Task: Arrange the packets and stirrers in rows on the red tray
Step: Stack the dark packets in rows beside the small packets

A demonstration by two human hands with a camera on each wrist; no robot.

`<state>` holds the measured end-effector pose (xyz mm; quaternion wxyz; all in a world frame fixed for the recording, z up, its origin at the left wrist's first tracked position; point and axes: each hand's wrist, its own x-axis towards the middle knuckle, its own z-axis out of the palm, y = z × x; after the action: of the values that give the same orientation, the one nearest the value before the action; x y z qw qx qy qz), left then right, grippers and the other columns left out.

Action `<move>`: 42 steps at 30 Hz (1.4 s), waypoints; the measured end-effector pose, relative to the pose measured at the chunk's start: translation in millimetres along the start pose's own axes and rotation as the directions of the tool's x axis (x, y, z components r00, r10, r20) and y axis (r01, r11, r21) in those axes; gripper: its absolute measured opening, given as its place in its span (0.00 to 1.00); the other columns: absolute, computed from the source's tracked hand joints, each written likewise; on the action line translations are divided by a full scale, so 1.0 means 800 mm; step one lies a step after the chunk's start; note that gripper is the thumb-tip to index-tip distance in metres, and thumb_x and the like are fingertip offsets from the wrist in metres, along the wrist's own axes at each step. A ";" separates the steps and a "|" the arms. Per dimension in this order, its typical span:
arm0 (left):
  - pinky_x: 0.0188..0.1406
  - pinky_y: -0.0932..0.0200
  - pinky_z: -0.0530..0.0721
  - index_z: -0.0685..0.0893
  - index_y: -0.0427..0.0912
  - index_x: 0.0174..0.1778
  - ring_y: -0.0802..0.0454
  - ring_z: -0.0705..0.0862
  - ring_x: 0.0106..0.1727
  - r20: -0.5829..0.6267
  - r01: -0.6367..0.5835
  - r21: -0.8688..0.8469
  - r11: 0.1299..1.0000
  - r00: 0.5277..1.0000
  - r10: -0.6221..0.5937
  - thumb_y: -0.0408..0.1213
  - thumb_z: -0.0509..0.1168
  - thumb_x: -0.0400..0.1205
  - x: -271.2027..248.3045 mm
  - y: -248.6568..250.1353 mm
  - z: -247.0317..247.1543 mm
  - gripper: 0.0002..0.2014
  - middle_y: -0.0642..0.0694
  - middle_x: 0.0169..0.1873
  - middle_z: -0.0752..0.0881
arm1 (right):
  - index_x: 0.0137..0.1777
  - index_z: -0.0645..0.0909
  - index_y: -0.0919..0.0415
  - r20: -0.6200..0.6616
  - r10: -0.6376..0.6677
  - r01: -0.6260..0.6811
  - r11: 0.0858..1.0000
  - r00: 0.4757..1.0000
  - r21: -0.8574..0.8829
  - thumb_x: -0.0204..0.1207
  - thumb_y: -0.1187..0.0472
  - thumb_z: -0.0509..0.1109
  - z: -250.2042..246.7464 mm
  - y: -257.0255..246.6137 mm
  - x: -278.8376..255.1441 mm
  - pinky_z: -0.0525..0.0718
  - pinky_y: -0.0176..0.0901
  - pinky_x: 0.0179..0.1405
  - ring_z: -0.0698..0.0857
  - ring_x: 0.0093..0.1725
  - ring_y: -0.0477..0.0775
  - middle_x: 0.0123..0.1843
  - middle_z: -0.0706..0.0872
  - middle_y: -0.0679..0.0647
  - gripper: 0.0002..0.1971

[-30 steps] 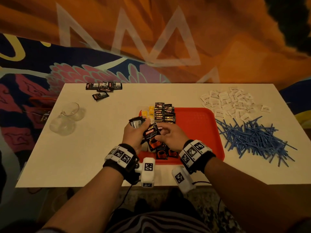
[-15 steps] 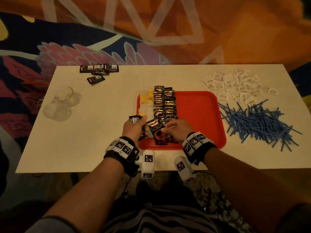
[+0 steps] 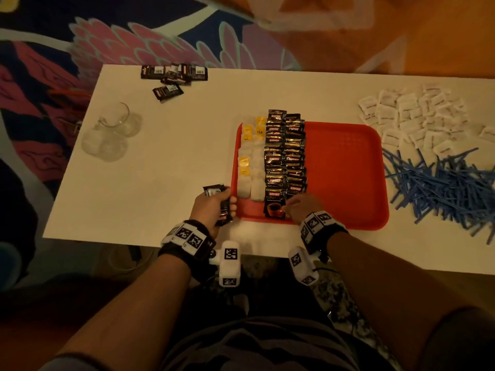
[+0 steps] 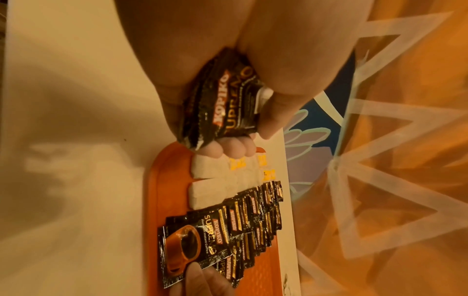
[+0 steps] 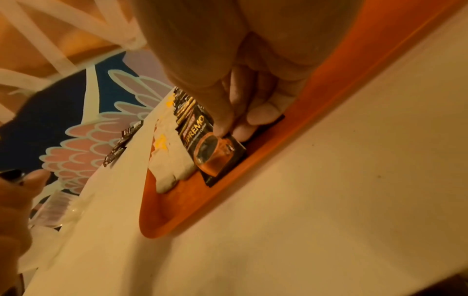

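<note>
Left hand point(image 3: 211, 207) at near-left corner of red tray point(image 3: 345, 167), fingers curled round a stack of coffee packets point(image 4: 228, 104), thumb clamping the top one. Right hand point(image 3: 301, 207) on tray's near edge, thumb and fingertips point(image 5: 222, 124) pinching the nearest coffee packet point(image 3: 274, 206), lying flat on the tray at the near end of its row.

On tray, left portion: two rows of black coffee packets point(image 3: 285, 153), overlapped like shingles, running near to far. Just left of those, two rows of white and yellow tea bags point(image 3: 251, 156). Right portion of tray bare red.

On tabletop point(image 3: 160, 162), right of tray: loose pile of blue stirrers point(image 3: 442, 183); beyond it, scattered white packets point(image 3: 409, 116). Left of tray, well apart: clear glass cups point(image 3: 109, 132). Far left corner: small cluster of dark packets point(image 3: 174, 74).
</note>
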<state>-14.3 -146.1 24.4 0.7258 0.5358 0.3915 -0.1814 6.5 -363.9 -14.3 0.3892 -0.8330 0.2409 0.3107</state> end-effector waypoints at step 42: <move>0.49 0.37 0.88 0.83 0.35 0.67 0.33 0.91 0.52 0.243 0.093 -0.057 0.994 0.967 -0.077 0.36 0.78 0.72 -0.040 0.054 0.080 0.27 0.31 0.54 0.90 | 0.48 0.89 0.55 -0.262 -0.711 0.720 0.690 0.653 -0.079 0.76 0.71 0.71 -0.062 -0.064 -0.100 0.79 0.24 0.55 0.84 0.51 0.38 0.53 0.87 0.43 0.11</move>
<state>18.9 -194.2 83.9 0.7773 0.4676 0.3290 -0.2625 0.7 -361.2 92.5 0.4564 -0.8883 -0.0503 0.0109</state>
